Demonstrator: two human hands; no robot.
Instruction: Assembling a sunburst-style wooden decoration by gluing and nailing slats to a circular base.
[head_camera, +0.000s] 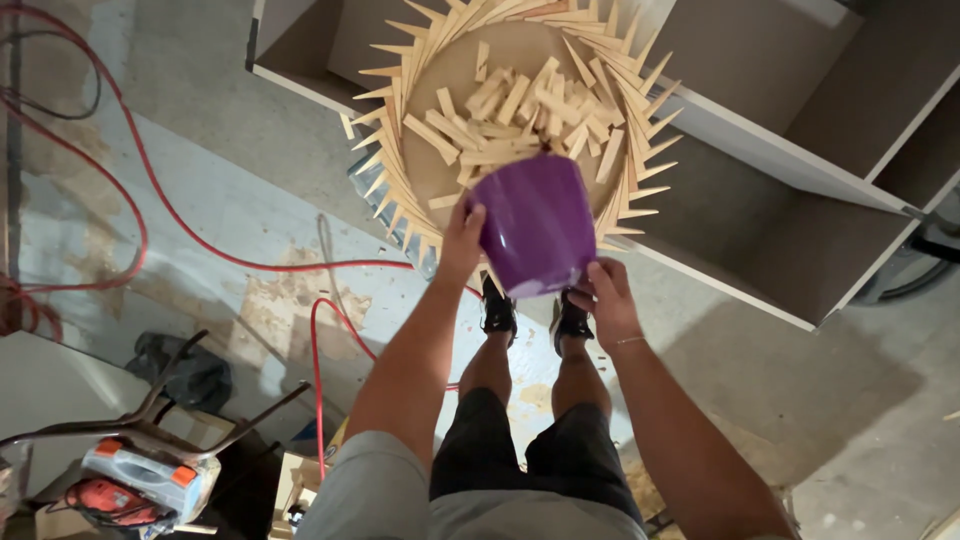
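I've got the purple bucket tipped over, mouth toward the round board, with my left hand gripping its rim, fingers clenched on the edge, and my right hand cupping the base. A heap of wooden wedges lies on the board just beyond the bucket; more wedges ring its edge. Red hose snakes across the floor.

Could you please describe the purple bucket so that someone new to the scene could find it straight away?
Start at the round board ringed with wooden wedges, lying on the white cabinet. At its near edge, the left hand and right hand tip the bucket toward loose wedges. It is the only glossy purple thing.
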